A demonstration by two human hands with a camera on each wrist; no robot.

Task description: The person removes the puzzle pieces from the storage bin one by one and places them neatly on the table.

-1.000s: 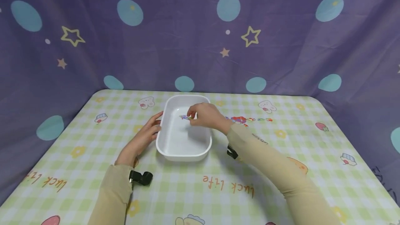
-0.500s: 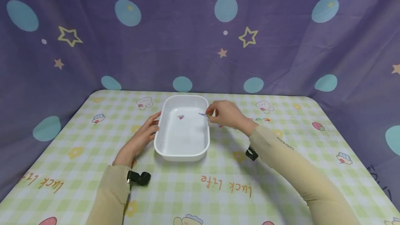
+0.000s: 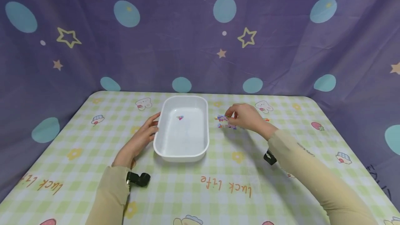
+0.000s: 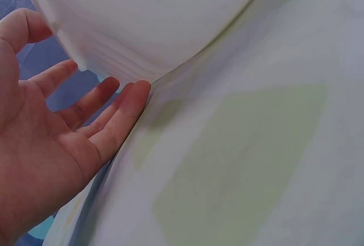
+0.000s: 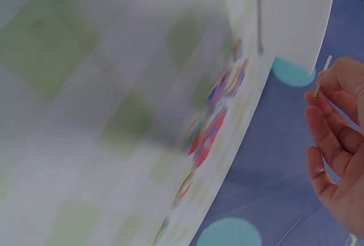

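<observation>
A deep white rectangular tray [image 3: 182, 138] stands on the table, with a small colourful piece [image 3: 180, 117] on its floor. My left hand [image 3: 142, 138] lies along the tray's left side; in the left wrist view its fingertips [image 4: 139, 95] touch or nearly touch the outer wall. Right of the tray, my right hand [image 3: 245, 116] hovers over several flat colourful pieces [image 3: 222, 119] on the cloth. Between its thumb and index finger it pinches a thin flat piece [image 5: 323, 76], seen edge-on in the right wrist view. The hand covers part of the group.
A green-and-white checked cloth [image 3: 228, 204] with printed drawings and lettering covers the table. Behind it hangs a purple curtain [image 3: 175, 51] with blue spots and stars. One orange-red piece [image 3: 266, 119] lies just beyond my right hand.
My right hand has moved right, from over the tray to above the loose pieces, carrying a thin flat piece out with it. The small piece in the tray stays there. My left hand keeps its place.
</observation>
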